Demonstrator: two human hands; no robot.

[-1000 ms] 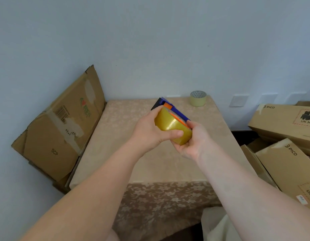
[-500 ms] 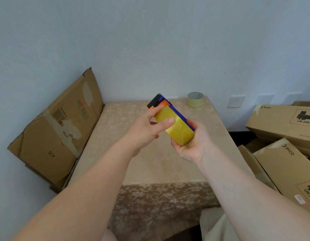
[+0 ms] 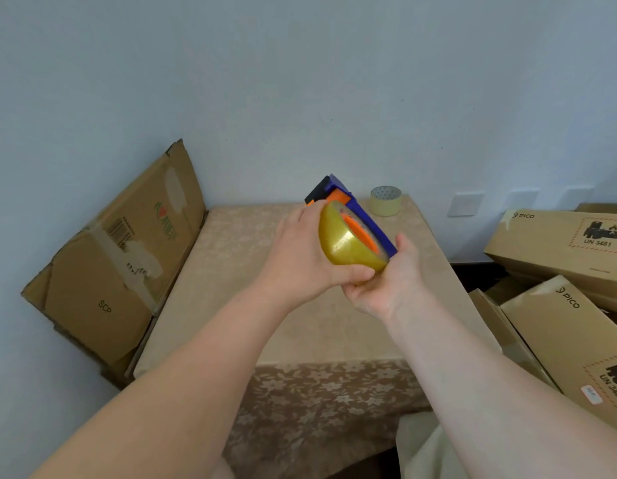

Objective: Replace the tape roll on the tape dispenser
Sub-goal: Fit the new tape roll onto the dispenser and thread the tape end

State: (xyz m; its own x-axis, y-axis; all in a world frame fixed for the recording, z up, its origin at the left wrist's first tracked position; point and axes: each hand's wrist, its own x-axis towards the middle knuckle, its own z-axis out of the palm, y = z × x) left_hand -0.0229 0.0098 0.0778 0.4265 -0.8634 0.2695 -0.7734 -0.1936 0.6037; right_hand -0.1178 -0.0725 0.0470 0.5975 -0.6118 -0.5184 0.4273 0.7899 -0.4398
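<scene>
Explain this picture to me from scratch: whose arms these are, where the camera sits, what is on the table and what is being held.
There is no machine here. A person wears a camera on the head, looking forward and down, so the two bare arms are their own. The left hand grips a yellowish tape roll; the right hand supports from below the blue and orange tape dispenser that the roll sits against. Both are held in the air above a table with a beige patterned cloth. On its far edge stands a smaller pale tape roll. A flattened cardboard box leans at the left; brown cartons are stacked at the right.
</scene>
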